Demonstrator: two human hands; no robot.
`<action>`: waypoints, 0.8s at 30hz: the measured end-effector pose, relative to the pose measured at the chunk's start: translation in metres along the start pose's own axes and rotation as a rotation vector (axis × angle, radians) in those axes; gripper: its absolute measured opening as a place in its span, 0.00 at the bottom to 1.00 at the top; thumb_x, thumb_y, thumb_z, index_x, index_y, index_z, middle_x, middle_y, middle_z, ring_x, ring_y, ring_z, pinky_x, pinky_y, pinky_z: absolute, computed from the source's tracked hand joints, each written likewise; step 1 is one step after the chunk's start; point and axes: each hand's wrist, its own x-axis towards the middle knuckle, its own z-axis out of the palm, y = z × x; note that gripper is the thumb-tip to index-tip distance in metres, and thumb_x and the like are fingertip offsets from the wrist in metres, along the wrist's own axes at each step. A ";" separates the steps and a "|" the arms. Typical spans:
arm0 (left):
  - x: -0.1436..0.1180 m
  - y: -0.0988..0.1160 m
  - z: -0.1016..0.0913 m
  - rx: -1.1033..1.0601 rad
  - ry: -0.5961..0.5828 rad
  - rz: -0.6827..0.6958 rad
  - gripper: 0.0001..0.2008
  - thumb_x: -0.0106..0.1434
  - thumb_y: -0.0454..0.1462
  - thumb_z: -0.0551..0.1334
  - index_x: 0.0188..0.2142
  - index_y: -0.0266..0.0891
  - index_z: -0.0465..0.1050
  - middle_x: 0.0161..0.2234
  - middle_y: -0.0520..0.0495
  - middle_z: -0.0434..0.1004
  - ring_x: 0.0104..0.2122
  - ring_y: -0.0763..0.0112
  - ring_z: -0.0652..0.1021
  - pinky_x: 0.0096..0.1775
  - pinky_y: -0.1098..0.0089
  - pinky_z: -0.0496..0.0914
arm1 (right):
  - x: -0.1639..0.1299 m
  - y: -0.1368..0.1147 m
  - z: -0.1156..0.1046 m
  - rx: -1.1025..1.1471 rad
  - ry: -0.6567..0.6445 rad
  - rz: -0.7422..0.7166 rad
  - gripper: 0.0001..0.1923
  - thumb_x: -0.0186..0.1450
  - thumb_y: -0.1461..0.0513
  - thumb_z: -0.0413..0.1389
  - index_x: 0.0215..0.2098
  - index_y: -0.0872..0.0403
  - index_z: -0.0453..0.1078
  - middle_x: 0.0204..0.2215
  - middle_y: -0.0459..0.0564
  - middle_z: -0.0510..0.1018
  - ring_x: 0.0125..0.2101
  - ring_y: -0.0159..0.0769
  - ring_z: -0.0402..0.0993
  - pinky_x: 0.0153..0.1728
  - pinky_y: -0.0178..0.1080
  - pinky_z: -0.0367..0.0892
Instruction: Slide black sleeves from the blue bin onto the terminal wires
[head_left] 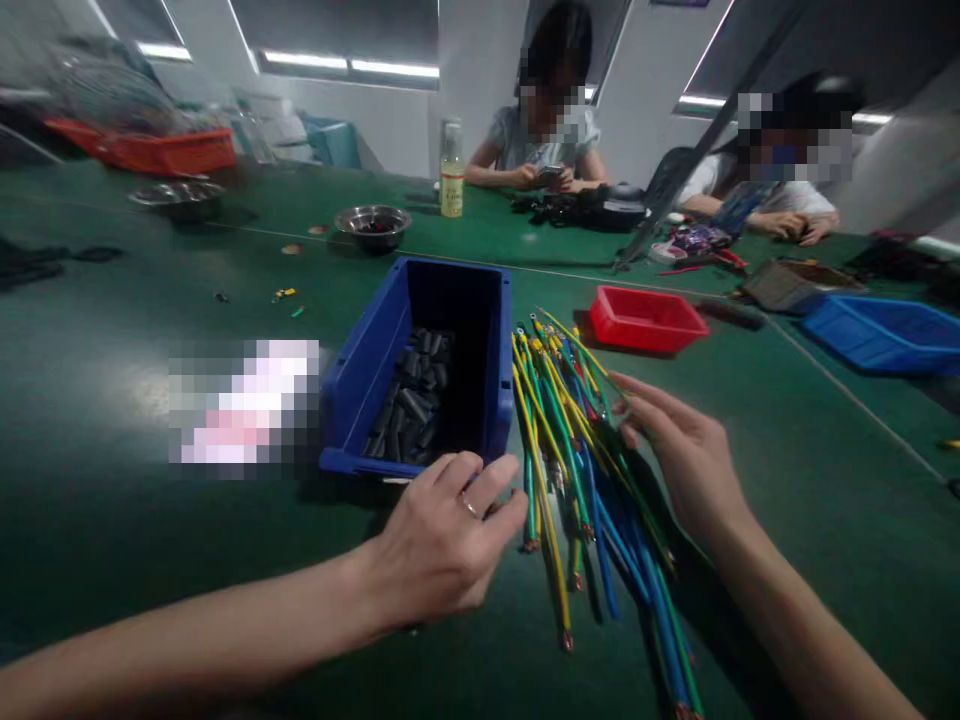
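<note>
Though both hands' fingers spread open, left hand (442,540) hides its fingertips behind wires (577,470).

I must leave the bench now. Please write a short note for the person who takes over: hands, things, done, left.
Left hand: rests at the near edge of the blue bin, holds nothing visible.
Right hand: open, fingers on the bundle of coloured wires.
Things: wires lie loose on the green table, right of the bin; black sleeves are in the bin.
Done: nothing visibly fitted.
Left: the whole bundle, it seems.
</note>
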 end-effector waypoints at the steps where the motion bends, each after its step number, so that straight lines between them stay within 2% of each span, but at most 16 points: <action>1: -0.001 0.000 -0.001 -0.010 0.004 0.001 0.12 0.58 0.28 0.56 0.40 0.34 0.75 0.43 0.38 0.75 0.36 0.59 0.71 0.33 0.60 0.75 | 0.000 -0.005 -0.002 0.098 -0.018 0.043 0.17 0.57 0.56 0.68 0.45 0.46 0.81 0.33 0.46 0.76 0.24 0.22 0.61 0.28 0.28 0.66; 3: -0.003 -0.001 -0.002 -0.032 0.008 0.001 0.11 0.59 0.28 0.56 0.39 0.35 0.75 0.43 0.38 0.75 0.38 0.59 0.72 0.36 0.60 0.75 | -0.001 -0.014 -0.005 0.251 -0.062 0.109 0.15 0.58 0.56 0.66 0.44 0.44 0.81 0.34 0.44 0.75 0.19 0.20 0.49 0.23 0.28 0.63; 6: -0.004 -0.003 -0.004 -0.070 0.009 -0.003 0.11 0.58 0.27 0.55 0.37 0.35 0.75 0.42 0.39 0.75 0.39 0.60 0.72 0.39 0.61 0.75 | -0.002 -0.019 -0.007 0.368 -0.155 0.145 0.13 0.60 0.58 0.62 0.43 0.44 0.80 0.31 0.43 0.71 0.19 0.22 0.35 0.17 0.28 0.54; 12: -0.004 -0.006 -0.006 -0.134 0.033 0.009 0.12 0.57 0.24 0.55 0.34 0.34 0.74 0.42 0.38 0.76 0.40 0.62 0.72 0.41 0.64 0.75 | -0.013 -0.026 -0.005 0.400 -0.220 0.096 0.12 0.60 0.61 0.60 0.42 0.43 0.78 0.27 0.42 0.61 0.20 0.26 0.36 0.16 0.31 0.50; 15: -0.004 -0.004 -0.005 -0.143 0.104 0.026 0.11 0.58 0.24 0.56 0.34 0.34 0.75 0.42 0.40 0.77 0.43 0.62 0.71 0.45 0.65 0.74 | -0.018 -0.034 -0.003 0.349 -0.270 0.122 0.08 0.60 0.60 0.60 0.38 0.48 0.76 0.26 0.41 0.56 0.19 0.25 0.40 0.16 0.31 0.49; 17: -0.005 -0.004 -0.006 -0.135 0.176 0.049 0.10 0.59 0.25 0.57 0.36 0.35 0.76 0.42 0.42 0.77 0.45 0.62 0.70 0.48 0.65 0.72 | -0.017 -0.036 -0.002 0.303 -0.261 0.109 0.08 0.60 0.56 0.61 0.34 0.52 0.74 0.24 0.41 0.55 0.20 0.25 0.45 0.17 0.31 0.49; 18: -0.005 -0.005 -0.007 -0.125 0.208 0.061 0.11 0.60 0.25 0.57 0.37 0.35 0.76 0.42 0.43 0.78 0.46 0.63 0.70 0.50 0.65 0.71 | -0.016 -0.035 -0.002 0.272 -0.225 0.070 0.11 0.59 0.54 0.62 0.31 0.53 0.73 0.23 0.41 0.55 0.20 0.25 0.46 0.17 0.31 0.48; 20: -0.005 -0.010 -0.011 -0.102 0.237 0.053 0.13 0.62 0.26 0.57 0.43 0.37 0.76 0.43 0.44 0.78 0.46 0.63 0.69 0.52 0.63 0.68 | -0.010 -0.027 -0.005 0.160 -0.046 -0.103 0.18 0.59 0.50 0.63 0.23 0.54 0.67 0.20 0.41 0.56 0.19 0.25 0.48 0.17 0.32 0.47; 22: -0.004 -0.016 -0.014 -0.086 0.209 -0.009 0.15 0.64 0.28 0.56 0.49 0.36 0.74 0.45 0.42 0.78 0.47 0.61 0.71 0.51 0.60 0.68 | -0.004 -0.015 -0.013 -0.042 0.209 -0.337 0.24 0.62 0.50 0.61 0.17 0.54 0.60 0.16 0.41 0.56 0.18 0.25 0.49 0.18 0.33 0.46; 24: -0.002 -0.022 -0.015 -0.098 0.159 -0.077 0.15 0.68 0.31 0.54 0.52 0.35 0.71 0.45 0.40 0.77 0.45 0.60 0.74 0.47 0.59 0.69 | 0.002 -0.004 -0.023 -0.313 0.327 -0.540 0.26 0.65 0.53 0.58 0.14 0.53 0.57 0.14 0.40 0.54 0.16 0.25 0.49 0.18 0.34 0.46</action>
